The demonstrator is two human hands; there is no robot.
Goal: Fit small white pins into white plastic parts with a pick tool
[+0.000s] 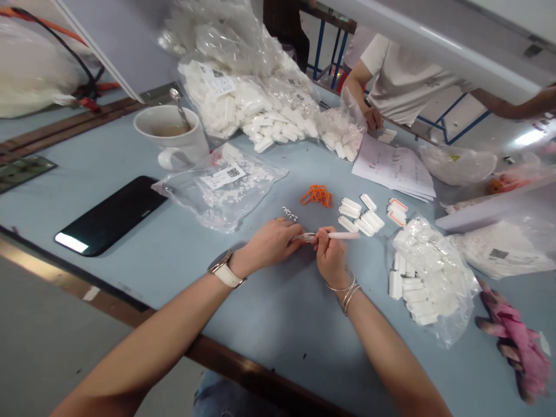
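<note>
Bare forearms (174,321); right hand (330,252) pinching slim pale-pink tool (346,236), left hand (271,243) pinching whitish piece (306,237).

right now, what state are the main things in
left hand, holding small white piece
right hand, gripping pale tool
mug, upright, part-filled, spoon inside
bag beside mug, holding white bits
phone, flat, dark
orange frames, loosely heaped
papers, stacked
pink glove, crumpled

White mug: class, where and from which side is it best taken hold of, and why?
Grip the white mug by its handle, probably best from the near side, since the loop juts that way. The mug stands upright, holding liquid with a spoon sticking out, so keep it level.
</note>
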